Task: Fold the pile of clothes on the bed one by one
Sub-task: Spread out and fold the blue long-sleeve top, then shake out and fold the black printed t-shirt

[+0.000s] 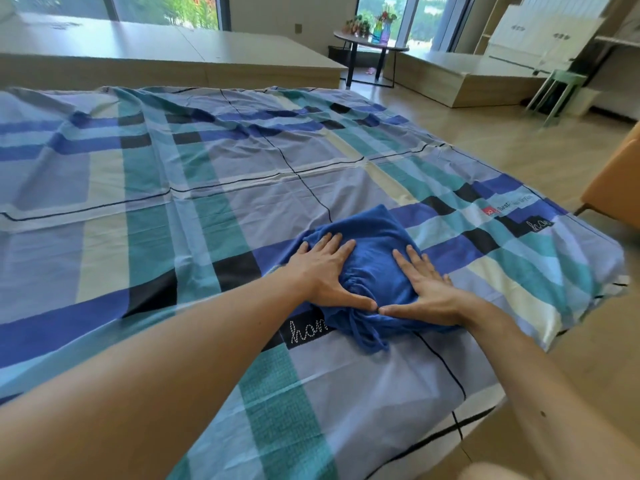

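Under my two palms lies a folded royal-blue knit garment (pixel 372 268), bunched into a thick square on the bed. My left hand (pixel 327 271) presses flat on its left half, fingers spread and pointing away from me, gripping nothing. My right hand (pixel 427 287) lies flat on the right half the same way, and my two thumb tips nearly touch at the near edge. Just below my thumbs, a blue drawstring (pixel 363 336) trails off the garment toward me; it may be shorts or trousers, though I cannot be sure. Beneath everything spreads the plaid blue, teal and cream bedsheet (pixel 207 188), wrinkled beyond my fingertips.
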`<state>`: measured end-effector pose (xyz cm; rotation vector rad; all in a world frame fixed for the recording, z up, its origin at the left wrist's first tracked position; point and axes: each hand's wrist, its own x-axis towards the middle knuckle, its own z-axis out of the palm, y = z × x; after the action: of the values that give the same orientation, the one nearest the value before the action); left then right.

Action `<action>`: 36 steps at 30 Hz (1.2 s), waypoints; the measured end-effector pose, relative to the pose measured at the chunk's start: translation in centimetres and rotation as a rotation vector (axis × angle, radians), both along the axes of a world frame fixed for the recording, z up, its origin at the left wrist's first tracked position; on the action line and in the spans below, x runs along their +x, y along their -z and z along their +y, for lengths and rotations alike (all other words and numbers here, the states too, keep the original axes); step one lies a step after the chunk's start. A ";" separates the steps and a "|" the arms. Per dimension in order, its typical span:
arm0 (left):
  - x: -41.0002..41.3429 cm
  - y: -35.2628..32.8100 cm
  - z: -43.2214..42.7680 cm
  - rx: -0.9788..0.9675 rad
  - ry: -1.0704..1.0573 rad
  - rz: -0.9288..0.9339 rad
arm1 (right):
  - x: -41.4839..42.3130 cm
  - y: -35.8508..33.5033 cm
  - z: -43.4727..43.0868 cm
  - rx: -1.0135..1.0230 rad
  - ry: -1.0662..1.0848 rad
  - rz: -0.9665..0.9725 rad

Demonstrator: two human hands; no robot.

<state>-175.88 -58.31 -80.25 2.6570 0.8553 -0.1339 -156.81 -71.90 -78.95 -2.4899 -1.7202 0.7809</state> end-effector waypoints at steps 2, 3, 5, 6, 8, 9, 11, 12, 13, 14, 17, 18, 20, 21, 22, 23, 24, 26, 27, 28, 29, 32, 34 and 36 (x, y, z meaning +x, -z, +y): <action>-1.6 -0.9 -0.7 -0.021 -0.001 -0.066 | -0.6 -0.9 -0.2 0.043 0.034 0.035; -2.5 -1.5 -1.0 -0.011 0.013 -0.101 | -1.0 -1.6 -0.2 0.091 0.054 0.055; -5.3 -2.9 -1.4 0.021 0.025 -0.177 | -2.4 -3.4 0.6 0.248 0.081 0.096; -7.1 -3.7 -1.5 0.015 0.006 -0.214 | -3.5 -4.2 1.2 0.342 0.075 0.112; -11.3 -5.1 -1.5 -0.030 -0.071 -0.261 | -6.2 -5.8 2.8 0.517 0.026 0.159; -13.6 -5.7 -1.4 -0.054 -0.124 -0.264 | -8.0 -6.5 3.6 0.578 -0.014 0.217; -18.7 -6.9 -1.2 -0.085 -0.235 -0.244 | -11.8 -7.2 5.3 0.613 -0.115 0.373; -20.7 -7.2 -1.2 -0.090 -0.285 -0.235 | -13.2 -7.4 5.8 0.596 -0.160 0.428; -23.6 -7.6 -1.3 -0.079 -0.347 -0.228 | -15.5 -7.6 6.6 0.579 -0.218 0.463; -26.1 -7.9 -1.4 -0.070 -0.400 -0.228 | -17.2 -7.7 7.2 0.564 -0.264 0.480; -32.5 -8.3 -2.0 -0.058 -0.540 -0.229 | -22.0 -8.3 8.6 0.562 -0.349 0.551; -34.5 -8.3 -2.4 -0.065 -0.585 -0.235 | -23.7 -8.4 8.8 0.566 -0.376 0.564; -38.3 -8.3 -3.1 -0.089 -0.669 -0.255 | -27.3 -8.3 9.3 0.559 -0.458 0.563; -39.9 -8.2 -3.5 -0.094 -0.712 -0.274 | -29.1 -8.2 9.4 0.550 -0.502 0.549; -41.7 -7.9 -3.9 -0.097 -0.763 -0.296 | -31.1 -8.0 9.5 0.541 -0.551 0.534; -43.1 -7.5 -4.2 -0.100 -0.806 -0.316 | -32.7 -7.7 9.6 0.535 -0.592 0.517; -44.3 -7.2 -4.5 -0.101 -0.844 -0.331 | -34.3 -7.3 9.7 0.532 -0.631 0.503; -46.4 -6.4 -4.8 -0.094 -0.902 -0.339 | -37.1 -6.5 9.7 0.533 -0.706 0.475; -47.1 -6.2 -4.7 -0.079 -0.919 -0.328 | -38.3 -6.1 9.7 0.537 -0.734 0.466; -47.9 -6.0 -4.5 -0.059 -0.934 -0.313 | -39.4 -5.5 9.7 0.540 -0.755 0.462; -48.6 -5.9 -4.2 -0.031 -0.949 -0.298 | -40.4 -5.0 9.6 0.536 -0.775 0.464; -50.8 -5.6 -2.7 0.061 -0.998 -0.205 | -41.9 -2.9 9.5 0.540 -0.846 0.437; -52.7 -5.1 -1.7 0.092 -1.047 -0.118 | -41.7 -1.5 9.9 0.534 -0.871 0.423; -55.3 -4.4 -0.8 0.118 -1.126 -0.042 | -41.1 -0.2 10.4 0.523 -0.877 0.402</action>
<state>-231.16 -59.07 -75.81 1.8653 2.1956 0.2559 -197.91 -61.45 -78.72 -1.1165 -2.4023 0.6455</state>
